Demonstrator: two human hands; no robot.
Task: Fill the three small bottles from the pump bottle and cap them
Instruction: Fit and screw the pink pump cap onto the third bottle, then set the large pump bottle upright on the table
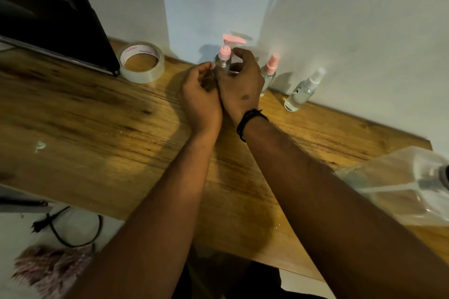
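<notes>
Counter [102,114] of worn wood runs along a pale wall, and everything in play stands near its far edge. At the right margin lies a big clear plastic pouch [393,184], limp on its side, with what looks like clear liquid in it. Left of centre sits a roll of clear tape [142,62].

Both hands meet at the pump bottle [224,57], a clear one with a pink pump head, standing upright close to the wall. The right hand [239,85] curls its fingers round the bottle's right side, apparently gripping the body; the contact itself is hidden behind the knuckles. The left hand [200,94] is closed with fingertips pinched together just beside the bottle's left flank; whether it holds something small there cannot be told.

Just right stands a small bottle with a pink cap [268,75], clear, its fill level hard to read. Further right, a small bottle with a clear cap [302,91] looks partly filled with clear liquid. A third small bottle is not visible.

To do this step well, I would judge: steady the pump bottle's base, keep the spout directly over the receiving mouth, and press slowly to avoid spills.
</notes>
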